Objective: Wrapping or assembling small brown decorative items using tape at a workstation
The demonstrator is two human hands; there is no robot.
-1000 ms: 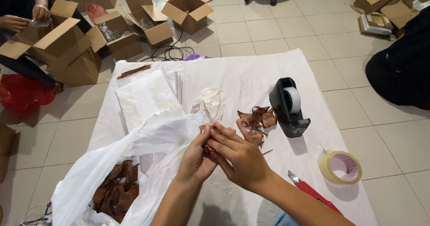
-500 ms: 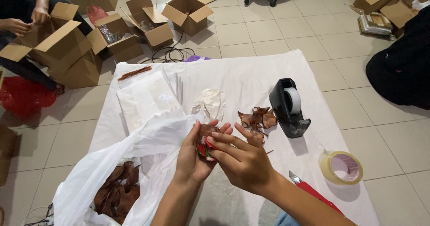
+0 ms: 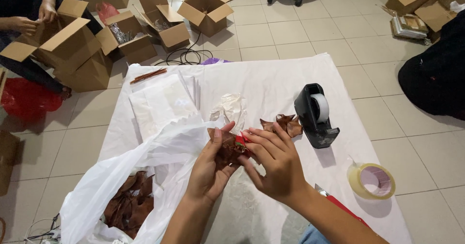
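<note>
Both my hands meet over the middle of a white sheet (image 3: pixel 271 84) spread on the tiled floor. My left hand (image 3: pixel 210 169) grips a small bunch of brown dried leaves (image 3: pixel 226 146) with a bit of red showing at its right side. My right hand (image 3: pixel 273 164) pinches the same bunch from the right. A few loose brown leaves (image 3: pixel 283 124) lie just beyond my right hand. At the lower left a white plastic bag (image 3: pixel 121 176) lies open with more brown leaves (image 3: pixel 128 205) inside.
A black tape dispenser (image 3: pixel 316 115) stands right of the leaves; a roll of clear tape (image 3: pixel 372 181) lies further right. Crumpled white paper (image 3: pixel 231 109) and a stack of white sheets (image 3: pixel 162 101) lie ahead. Open cardboard boxes (image 3: pixel 77 50) and another person's hands (image 3: pixel 34 21) are at upper left.
My hands have risen slightly and turned the leaf bunch; the red bit now shows between my fingers. Nothing else has moved.
</note>
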